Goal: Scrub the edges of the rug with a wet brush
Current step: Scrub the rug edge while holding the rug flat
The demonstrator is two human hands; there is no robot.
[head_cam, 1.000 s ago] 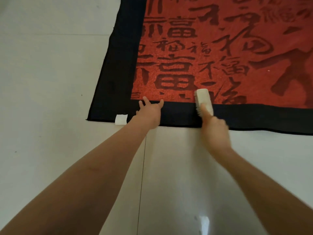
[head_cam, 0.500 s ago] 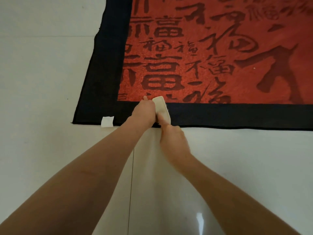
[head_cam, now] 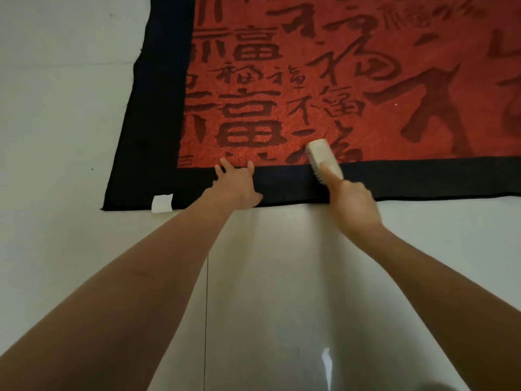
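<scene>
I kneel over the near edge of the rug (head_cam: 324, 80), which lies flat on the pale floor (head_cam: 56, 108) with its black border (head_cam: 287, 183) running across in front of me. My left hand (head_cam: 238, 187) lies on that border with the fingers spread and straight, palm down, gripping nothing; I judge it is there to pin the cloth so it does not slide or bunch under the strokes. My right hand (head_cam: 352, 206) grasps the white brush (head_cam: 324, 159) from behind, index finger stretched along its back to bear down on it. The bristles meet the border where it joins the red field, and the brush's far end reaches over the red. The two hands are apart, a bare length of border between them. Near the left corner a small white tag (head_cam: 162, 203) sticks out from the hem onto the floor. Whether the bristles are wet I cannot tell. The border on the left side shows no hand on it, so I take that edge as work to come.
</scene>
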